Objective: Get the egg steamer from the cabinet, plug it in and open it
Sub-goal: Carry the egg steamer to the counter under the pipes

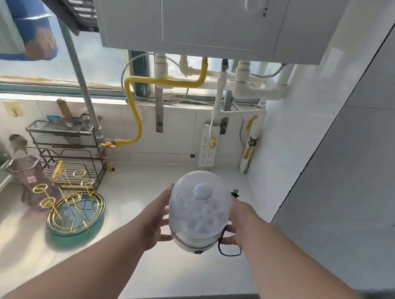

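From the head view I see the egg steamer point(198, 211) just below centre, held between both hands over the white countertop point(124, 253). My left hand point(154, 222) presses its palm and spread fingers against the steamer's side at nine o'clock; the right hand point(238, 222) cups the opposite side at three o'clock, fingers wrapped behind the body. The translucent dome lid point(199, 200) is on, its round knob point(202, 191) facing up toward me. A black power cord point(224, 248) loops off the base at about four o'clock, and what looks like the plug point(235, 192) pokes out behind the right hand at one o'clock — it is blurred, so I can't be sure. Whether the base touches the counter, I cannot tell. A white power strip point(209, 148) hangs on the tiled wall at twelve o'clock from the steamer, well apart from it. A wire rack point(67, 153) stands at ten o'clock, and a round gold-wire holder point(76, 213) lies at nine o'clock.
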{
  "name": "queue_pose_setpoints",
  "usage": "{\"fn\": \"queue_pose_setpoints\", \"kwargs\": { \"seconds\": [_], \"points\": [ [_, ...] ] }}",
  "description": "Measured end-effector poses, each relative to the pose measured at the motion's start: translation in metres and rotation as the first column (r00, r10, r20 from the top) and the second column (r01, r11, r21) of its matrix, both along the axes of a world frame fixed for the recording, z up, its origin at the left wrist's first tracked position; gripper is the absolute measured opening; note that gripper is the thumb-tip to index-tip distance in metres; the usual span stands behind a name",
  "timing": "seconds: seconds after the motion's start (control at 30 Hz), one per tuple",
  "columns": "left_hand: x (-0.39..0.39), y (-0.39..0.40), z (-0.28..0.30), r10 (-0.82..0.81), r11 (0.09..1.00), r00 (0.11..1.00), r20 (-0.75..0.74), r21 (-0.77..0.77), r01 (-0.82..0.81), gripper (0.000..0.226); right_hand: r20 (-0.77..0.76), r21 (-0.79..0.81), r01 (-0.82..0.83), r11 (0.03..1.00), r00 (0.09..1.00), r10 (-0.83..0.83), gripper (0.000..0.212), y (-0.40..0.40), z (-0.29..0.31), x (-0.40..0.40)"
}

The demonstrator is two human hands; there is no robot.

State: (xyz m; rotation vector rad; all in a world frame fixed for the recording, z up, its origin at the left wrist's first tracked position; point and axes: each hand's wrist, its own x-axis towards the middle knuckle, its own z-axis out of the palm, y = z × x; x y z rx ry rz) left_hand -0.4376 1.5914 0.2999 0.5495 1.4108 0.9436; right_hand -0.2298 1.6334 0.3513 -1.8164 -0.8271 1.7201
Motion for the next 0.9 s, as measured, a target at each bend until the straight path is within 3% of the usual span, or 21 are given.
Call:
{"fn": "queue_pose_setpoints", "kwargs": {
  "seconds": [0.4,0.53,0.9],
  "points": [
    [-0.051,0.084,-0.064,-0.084,0.989,0.991,0.1,-0.116,0.096,0.066,0.054,-0.076,0.043,0.996,0.998,-0.039,0.042,0.068,-0.049,-0.045],
    [-0.054,0.094,-0.075,-0.083,0.984,0.988,0.128,-0.148,0.102,0.075,0.07,-0.098,0.046,0.994,0.997,-0.039,0.051,0.077,-0.061,-0.049],
    [-0.054,0.111,-0.096,-0.141,0.97,0.985,0.1,-0.186,0.158,0.073,0.103,-0.155,0.09,0.984,0.992,-0.075,0.046,0.085,-0.088,-0.048]
  ]
}}
